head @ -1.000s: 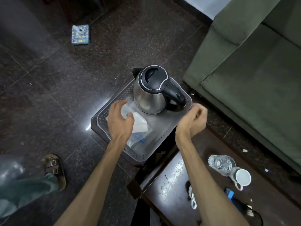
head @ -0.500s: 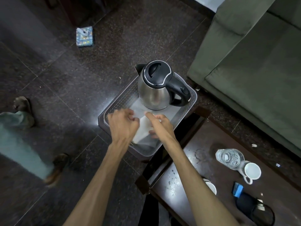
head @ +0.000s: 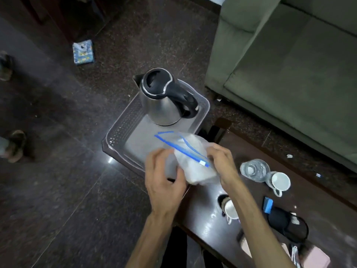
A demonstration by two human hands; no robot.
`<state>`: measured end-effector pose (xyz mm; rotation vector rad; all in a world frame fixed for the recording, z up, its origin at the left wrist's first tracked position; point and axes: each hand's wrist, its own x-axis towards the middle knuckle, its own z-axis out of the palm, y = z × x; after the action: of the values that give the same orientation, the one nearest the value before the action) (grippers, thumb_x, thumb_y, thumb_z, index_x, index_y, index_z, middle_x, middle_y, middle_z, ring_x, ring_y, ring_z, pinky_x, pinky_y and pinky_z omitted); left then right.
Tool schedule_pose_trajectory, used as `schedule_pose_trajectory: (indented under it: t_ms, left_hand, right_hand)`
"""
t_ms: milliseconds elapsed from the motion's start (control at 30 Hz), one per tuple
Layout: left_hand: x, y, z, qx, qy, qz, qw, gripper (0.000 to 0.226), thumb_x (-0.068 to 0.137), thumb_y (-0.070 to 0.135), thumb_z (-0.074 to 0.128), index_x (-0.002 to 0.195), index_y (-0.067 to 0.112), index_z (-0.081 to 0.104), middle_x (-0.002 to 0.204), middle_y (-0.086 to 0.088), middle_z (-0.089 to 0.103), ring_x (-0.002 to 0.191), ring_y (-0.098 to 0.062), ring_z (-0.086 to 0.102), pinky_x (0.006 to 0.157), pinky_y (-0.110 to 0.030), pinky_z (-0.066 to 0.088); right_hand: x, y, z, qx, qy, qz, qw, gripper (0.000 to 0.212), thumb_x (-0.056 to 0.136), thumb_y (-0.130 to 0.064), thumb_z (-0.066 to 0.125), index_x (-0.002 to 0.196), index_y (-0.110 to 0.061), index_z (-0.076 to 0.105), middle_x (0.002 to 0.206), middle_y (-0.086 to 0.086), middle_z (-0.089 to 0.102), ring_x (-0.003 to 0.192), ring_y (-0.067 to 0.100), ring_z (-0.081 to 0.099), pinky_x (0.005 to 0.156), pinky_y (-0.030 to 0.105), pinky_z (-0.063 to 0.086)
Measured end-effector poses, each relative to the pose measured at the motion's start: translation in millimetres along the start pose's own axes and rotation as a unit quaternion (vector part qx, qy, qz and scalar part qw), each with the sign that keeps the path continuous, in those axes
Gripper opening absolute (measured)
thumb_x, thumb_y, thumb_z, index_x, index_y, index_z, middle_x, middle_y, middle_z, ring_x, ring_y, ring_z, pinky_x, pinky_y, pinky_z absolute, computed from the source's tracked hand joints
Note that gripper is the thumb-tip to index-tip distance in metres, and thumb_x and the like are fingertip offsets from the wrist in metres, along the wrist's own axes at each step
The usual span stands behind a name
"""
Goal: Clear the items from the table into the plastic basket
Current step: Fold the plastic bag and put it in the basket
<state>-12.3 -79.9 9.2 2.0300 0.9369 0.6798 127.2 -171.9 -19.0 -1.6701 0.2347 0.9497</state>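
Counter (head: pixel 328 192): dark and glossy, nearest the viewer, lying to the right of the basket and still carrying several things.
Items on the counter: a black pouch (head: pixel 289 225) and a small blue object (head: pixel 268 204) closest in; a white cup (head: pixel 230 209) partly hidden by the right forearm; farther off a white mug (head: pixel 280 181) touching a clear water bottle (head: pixel 254 169).
Left hand (head: pixel 164 180): fingers curled and pinching the left side of a zip-top bag, over the basket's near edge.
Right hand (head: pixel 222 161): fingers closed on the bag's right side, beside its blue seal.
Zip-top bag (head: pixel 191 161): clear plastic, white contents, held up between both hands above the basket's near right corner; the seal looks partly open.
Plastic basket (head: pixel 123 128): grey, perforated wall, sitting on the floor beyond the hands.
Electric kettle (head: pixel 164 97): steel with a black lid, upright in the basket's far half.
Risk, spill: if the seal is open, tipping the bag could shed its contents.
Risk, knock: the right forearm passes just over the white cup and could topple it.
Risk, miss: released here, the bag could catch the basket's rim and slide onto the floor.
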Motion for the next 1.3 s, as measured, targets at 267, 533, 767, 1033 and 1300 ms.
schedule_pose_trajectory:
  t_ms: [267,533,767,1033,1300]
  left_hand:
    - [22.8,35.3,23.3,0.143,-0.244,0.187,0.941,0.039,0.074,0.028,0.069,0.111,0.023,0.078,0.121,0.004,0.072,0.111,-0.023,0.067,0.101,-0.037,0.032]
    - [-20.4,64.3,67.9,0.124,-0.097,0.245,0.957,0.016,0.075,0.007,0.077,0.087,0.016,0.082,0.105,-0.007,0.068,0.092,-0.024,0.056,0.084,-0.04,0.042]
    - [-57.8,101.5,97.6,0.101,-0.147,0.307,0.935,0.016,0.075,0.0,0.071,0.078,0.014,0.077,0.107,-0.007,0.069,0.099,-0.028,0.055,0.078,-0.047,0.047]
    - [-77.0,101.3,100.1,0.088,-0.229,0.338,0.909,0.015,0.074,-0.005,0.069,0.079,0.007,0.077,0.117,-0.017,0.065,0.113,-0.032,0.054,0.102,-0.019,0.036]
    - [-89.3,103.7,107.0,0.119,-0.308,0.319,0.888,0.011,0.071,-0.004,0.069,0.072,0.007,0.07,0.118,-0.016,0.057,0.116,-0.028,0.047,0.086,-0.019,0.04]
  right_hand:
    - [-33.2,18.0,-90.3,-0.026,-0.052,0.03,0.998,0.013,0.076,-0.024,0.055,0.076,-0.023,0.068,0.076,0.008,0.058,0.072,0.022,0.056,0.058,0.028,0.042]
    - [-60.2,49.9,-160.7,0.049,-0.025,0.038,0.998,0.017,0.087,-0.011,0.052,0.079,-0.017,0.065,0.084,0.007,0.058,0.079,0.022,0.053,0.067,0.031,0.042]
    - [-112.7,30.0,-202.1,-0.012,0.109,-0.225,0.968,0.028,0.081,-0.019,0.067,0.103,-0.033,0.077,0.127,-0.009,0.066,0.122,-0.001,0.059,0.098,0.026,0.049]
    - [-116.7,29.3,-203.5,-0.427,0.055,-0.145,0.891,0.037,0.08,-0.028,0.074,0.117,-0.034,0.074,0.128,0.001,0.053,0.12,0.024,0.054,0.09,0.033,0.049]
    - [-130.9,42.3,-212.6,-0.295,0.172,-0.143,0.929,0.022,0.076,-0.009,0.068,0.081,-0.027,0.079,0.057,-0.009,0.062,0.056,0.01,0.058,0.058,0.022,0.039]
